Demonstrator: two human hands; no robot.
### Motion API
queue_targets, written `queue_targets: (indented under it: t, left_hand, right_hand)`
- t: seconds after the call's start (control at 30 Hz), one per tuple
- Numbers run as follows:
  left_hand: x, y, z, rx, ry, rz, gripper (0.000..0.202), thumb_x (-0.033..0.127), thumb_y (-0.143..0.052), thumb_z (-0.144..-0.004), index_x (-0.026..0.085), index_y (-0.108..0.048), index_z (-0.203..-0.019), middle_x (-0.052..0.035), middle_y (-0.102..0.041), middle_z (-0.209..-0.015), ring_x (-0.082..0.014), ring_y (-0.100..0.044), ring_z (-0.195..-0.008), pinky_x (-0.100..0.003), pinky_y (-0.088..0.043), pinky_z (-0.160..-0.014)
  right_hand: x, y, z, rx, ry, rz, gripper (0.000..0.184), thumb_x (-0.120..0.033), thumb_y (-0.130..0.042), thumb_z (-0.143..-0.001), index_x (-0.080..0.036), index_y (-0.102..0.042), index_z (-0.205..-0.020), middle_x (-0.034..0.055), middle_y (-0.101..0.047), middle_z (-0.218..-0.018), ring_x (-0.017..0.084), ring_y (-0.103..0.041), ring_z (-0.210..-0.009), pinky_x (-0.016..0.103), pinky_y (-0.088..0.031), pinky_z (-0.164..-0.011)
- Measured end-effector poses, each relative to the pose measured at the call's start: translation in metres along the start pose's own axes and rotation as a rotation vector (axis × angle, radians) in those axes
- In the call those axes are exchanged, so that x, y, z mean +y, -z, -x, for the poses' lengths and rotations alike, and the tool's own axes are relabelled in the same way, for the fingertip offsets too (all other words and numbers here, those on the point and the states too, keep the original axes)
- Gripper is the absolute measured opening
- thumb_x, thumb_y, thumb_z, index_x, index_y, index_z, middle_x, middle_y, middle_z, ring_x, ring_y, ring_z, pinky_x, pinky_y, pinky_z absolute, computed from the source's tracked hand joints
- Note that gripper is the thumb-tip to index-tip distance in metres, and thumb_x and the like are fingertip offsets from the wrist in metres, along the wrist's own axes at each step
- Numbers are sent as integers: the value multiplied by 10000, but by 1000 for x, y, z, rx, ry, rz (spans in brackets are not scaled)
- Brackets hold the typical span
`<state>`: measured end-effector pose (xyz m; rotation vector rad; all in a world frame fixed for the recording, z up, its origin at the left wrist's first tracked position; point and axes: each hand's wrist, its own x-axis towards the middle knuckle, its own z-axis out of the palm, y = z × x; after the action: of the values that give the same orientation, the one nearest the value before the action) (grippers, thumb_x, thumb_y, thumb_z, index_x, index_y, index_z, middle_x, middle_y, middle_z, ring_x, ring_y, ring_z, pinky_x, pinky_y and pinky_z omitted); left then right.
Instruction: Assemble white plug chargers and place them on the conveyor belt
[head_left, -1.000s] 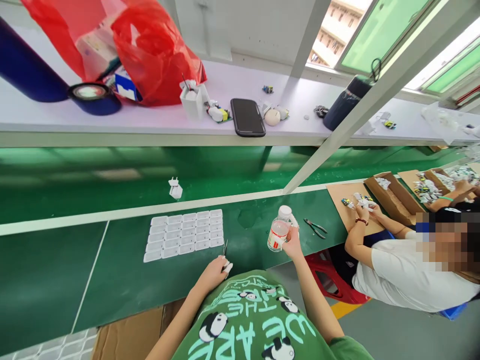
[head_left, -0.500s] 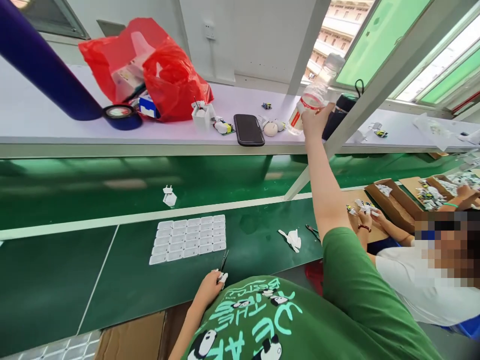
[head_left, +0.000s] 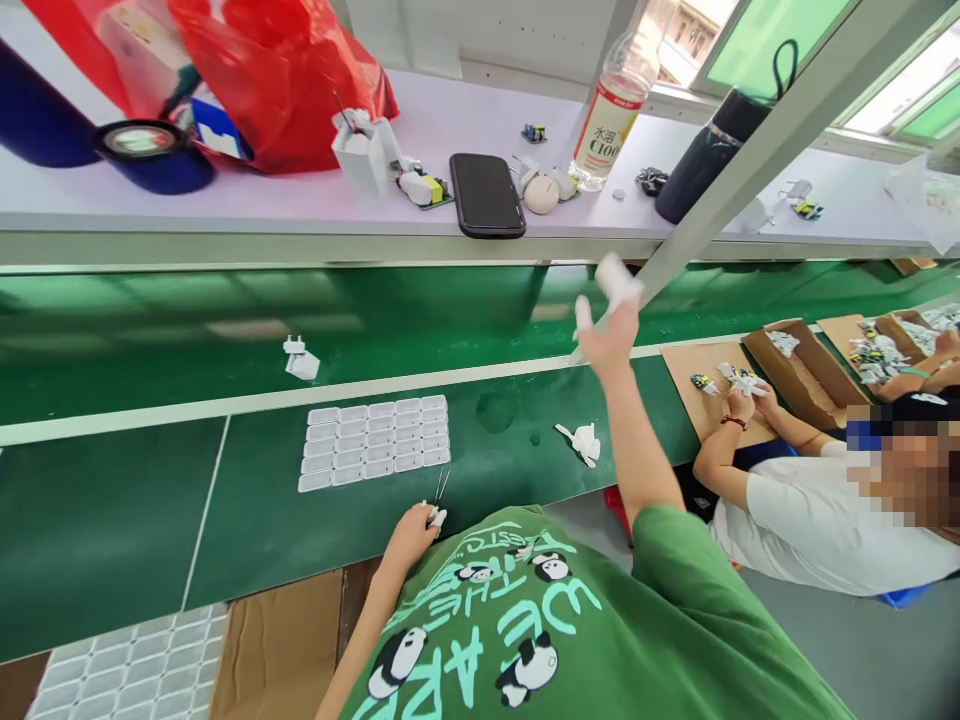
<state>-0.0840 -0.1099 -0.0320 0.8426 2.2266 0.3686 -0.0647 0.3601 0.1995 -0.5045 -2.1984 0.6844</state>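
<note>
My left hand rests near the front edge of the green bench, closed round a pair of tweezers with the tips pointing away from me. Just beyond the tips lies a tray of white rectangular casings. My right hand, slightly blurred, is in the air below the shelf edge, fingers apart and nothing in them. White covers sit on fingertips of both hands. Above that hand, a drink bottle with a red and white label stands on the shelf. A crumpled white piece lies left of my right forearm.
On the shelf are a red bag, tape roll, phone, circuit boards and dark flask. A slanted post stands right. A plug housing lies behind the tray. A co-worker handles parts at right.
My right hand has let go of the bottle, which now stands on the shelf, and has come down towards me. My left hand still holds the tweezers. The view has tilted downward.
</note>
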Motion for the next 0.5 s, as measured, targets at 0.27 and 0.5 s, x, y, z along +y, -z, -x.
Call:
queue_targets:
  t: [0.27,0.5]
  left_hand:
    - [0,12,-9,-80,-22,-104,120,128,-532,-846,210,-556,-763,-54,-636,-911,-204,-603,-864,-276,-381,-745]
    - [-4,23,-5,-106,32,-133,130,119,-513,-852,214,-555,-774,-49,-629,-910,-190,-600,-828,-259,-390,-746]
  right_hand:
    - [78,-7,308,-179,-765,320,289,-166,-487,-784,-192,-710,-965,141,-643,-1039,320,-552,-1142,537,-475,-1050]
    - [99,-39,323,-455,-690,398,271,-87,-444,-803,-194,-691,-832,135,-624,-974,299,-548,-1065,470,-490,-991]
